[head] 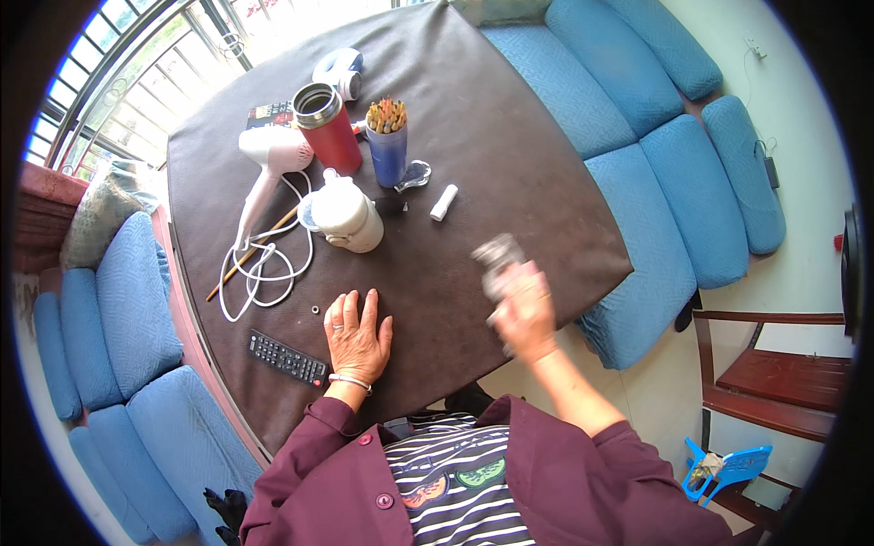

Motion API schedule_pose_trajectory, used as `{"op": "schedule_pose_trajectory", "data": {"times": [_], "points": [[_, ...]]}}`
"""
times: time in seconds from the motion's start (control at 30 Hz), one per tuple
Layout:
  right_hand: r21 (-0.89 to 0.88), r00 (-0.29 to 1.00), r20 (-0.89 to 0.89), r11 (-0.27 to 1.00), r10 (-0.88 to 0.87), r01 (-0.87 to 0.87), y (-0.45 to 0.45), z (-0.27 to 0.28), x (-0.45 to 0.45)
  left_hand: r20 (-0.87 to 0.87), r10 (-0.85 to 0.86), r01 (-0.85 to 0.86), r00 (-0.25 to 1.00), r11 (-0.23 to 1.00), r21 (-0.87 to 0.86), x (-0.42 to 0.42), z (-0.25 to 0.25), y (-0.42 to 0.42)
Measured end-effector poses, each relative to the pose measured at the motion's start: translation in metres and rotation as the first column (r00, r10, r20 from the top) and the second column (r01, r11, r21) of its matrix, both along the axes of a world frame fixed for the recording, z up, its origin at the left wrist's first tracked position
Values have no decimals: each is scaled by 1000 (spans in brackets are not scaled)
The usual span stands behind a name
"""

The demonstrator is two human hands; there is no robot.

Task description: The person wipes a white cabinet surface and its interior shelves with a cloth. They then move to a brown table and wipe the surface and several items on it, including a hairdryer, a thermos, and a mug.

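My left hand rests palm down on the dark brown table cover, fingers slightly spread and nothing in them. Beside it lie a black remote control and a small ring-shaped piece. Over the table's right part, my right hand grips a greyish, partly see-through object; motion blur hides what it is. A white bottle with a lid stands beyond my left hand. Farther off, between the hands, lies a small white cylinder.
Toward the window stand an open red vacuum flask and a blue cup full of pencils. A white hair dryer lies at left, its cord looped near a wooden stick. Blue sofas flank the table.
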State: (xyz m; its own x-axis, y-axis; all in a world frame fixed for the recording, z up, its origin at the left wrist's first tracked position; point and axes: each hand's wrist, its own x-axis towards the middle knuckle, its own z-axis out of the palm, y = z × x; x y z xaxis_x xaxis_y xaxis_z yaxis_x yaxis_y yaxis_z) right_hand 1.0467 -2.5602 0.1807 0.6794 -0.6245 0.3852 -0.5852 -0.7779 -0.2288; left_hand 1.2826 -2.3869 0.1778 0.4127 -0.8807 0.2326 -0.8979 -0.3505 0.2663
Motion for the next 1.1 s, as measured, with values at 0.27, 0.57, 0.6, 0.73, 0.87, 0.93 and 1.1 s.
{"op": "schedule_pose_trajectory", "data": {"times": [0.27,0.57,0.6,0.73,0.87,0.93,1.1], "points": [[2,999,21,999,50,-50,11,6,35,20,-5,4,1000,1000,19,-2,2,-3],[53,996,50,996,-72,69,8,-6,-26,60,13,-17,998,998,68,-3,-1,-1],[12,979,50,981,-196,195,-17,-11,-32,69,15,-20,997,998,67,-2,1,0],[86,870,170,887,-463,455,-108,-19,-29,57,-8,5,998,999,46,-7,-2,-7],[-4,974,89,978,-207,208,-78,-12,14,59,7,-11,998,998,64,-8,1,-8],[23,998,66,1000,-22,20,-23,-5,28,79,13,-18,997,997,70,-5,-2,-5],[125,993,11,985,121,-121,38,5,-20,92,1,-8,996,997,73,-4,-3,-4]]}}
